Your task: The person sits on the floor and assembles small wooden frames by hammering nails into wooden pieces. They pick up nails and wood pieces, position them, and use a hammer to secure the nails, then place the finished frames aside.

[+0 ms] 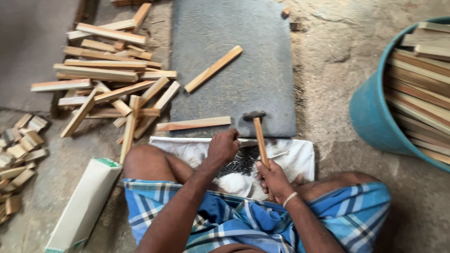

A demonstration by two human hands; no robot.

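Wooden-handled hammer (259, 136) gripped in right hand (273, 178).

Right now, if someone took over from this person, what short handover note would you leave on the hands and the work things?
Right hand: gripping the hammer by its wooden handle, head raised over the near edge of the dark mat.
Left hand: closed, knuckles down at the pile of small dark nails on the white cloth.
Two wooden strips lie loose on the mat, apart and unjoined.
More strips are heaped at the left and stacked in the teal tub.
Nothing nailed yet that I can see.
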